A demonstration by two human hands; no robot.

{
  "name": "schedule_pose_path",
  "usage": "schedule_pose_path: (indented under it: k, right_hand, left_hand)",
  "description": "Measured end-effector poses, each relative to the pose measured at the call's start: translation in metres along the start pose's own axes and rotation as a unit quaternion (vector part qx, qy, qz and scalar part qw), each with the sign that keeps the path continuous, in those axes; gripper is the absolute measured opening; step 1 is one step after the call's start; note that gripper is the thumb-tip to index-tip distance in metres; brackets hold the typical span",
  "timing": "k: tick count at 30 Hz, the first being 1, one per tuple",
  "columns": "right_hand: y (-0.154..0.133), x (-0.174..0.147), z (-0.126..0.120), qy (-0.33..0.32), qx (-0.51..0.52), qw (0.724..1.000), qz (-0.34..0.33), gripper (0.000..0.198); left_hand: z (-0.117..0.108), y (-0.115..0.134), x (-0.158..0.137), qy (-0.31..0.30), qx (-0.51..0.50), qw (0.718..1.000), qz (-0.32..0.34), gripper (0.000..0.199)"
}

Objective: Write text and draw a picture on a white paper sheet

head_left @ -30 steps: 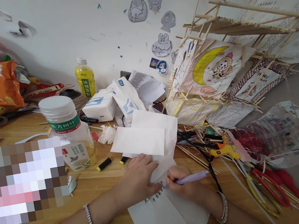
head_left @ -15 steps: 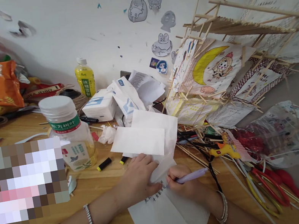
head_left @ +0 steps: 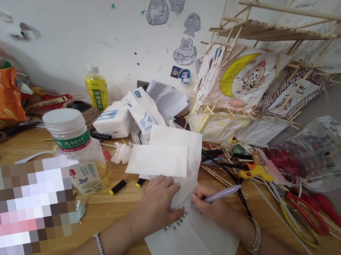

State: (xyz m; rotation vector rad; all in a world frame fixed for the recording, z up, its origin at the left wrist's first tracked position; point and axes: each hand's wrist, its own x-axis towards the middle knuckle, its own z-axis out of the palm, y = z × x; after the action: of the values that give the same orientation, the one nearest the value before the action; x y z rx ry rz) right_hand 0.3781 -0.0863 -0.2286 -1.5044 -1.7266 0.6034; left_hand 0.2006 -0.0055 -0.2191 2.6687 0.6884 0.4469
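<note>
A sheet of white paper (head_left: pixel 189 251) with fold lines lies in front of me, carrying lines of dark handwritten characters near its upper part. My left hand (head_left: pixel 162 201) rests flat on the paper's upper left, fingers stretched out and thumb beside the writing. My right hand (head_left: pixel 208 204) is closed round a lilac pen (head_left: pixel 223 193), its tip end low at the paper, just right of the characters. The very tip is hard to make out. Just beyond the left hand lie more white sheets (head_left: pixel 158 160), overlapping one another.
Left stands a clear plastic jar (head_left: pixel 77 152); behind it are a yellow drink bottle (head_left: pixel 96 87) and a tissue pack (head_left: pixel 113 120). A black marker cap (head_left: pixel 117 187) lies nearby. At right are a yellow glue gun (head_left: pixel 256 172), red-handled scissors (head_left: pixel 307 213) and a stick frame (head_left: pixel 272 30) with drawn panels.
My right hand and the pen have shifted slightly right and up, away from the last characters. The left hand stays pressed on the paper.
</note>
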Motion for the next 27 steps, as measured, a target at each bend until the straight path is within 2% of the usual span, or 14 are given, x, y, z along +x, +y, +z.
schedule_pose_path:
  k: [11, 20, 27]
  right_hand:
    - [-0.0003, 0.001, -0.0021, -0.02, -0.049, 0.997, -0.063, 0.028]
    - [-0.0047, 0.0018, -0.0039, -0.043, -0.059, 0.995, -0.063, 0.028]
    - [-0.0016, 0.0015, -0.0024, -0.038, -0.059, 0.995, -0.069, 0.029]
  left_hand:
    - [-0.0046, 0.0021, 0.0011, -0.021, 0.002, 1.0, -0.006, 0.028]
    - [-0.0044, 0.0018, 0.0013, -0.014, -0.003, 1.0, -0.003, 0.026]
    - [-0.0036, 0.0017, -0.0002, -0.008, 0.002, 1.0, -0.002, 0.027]
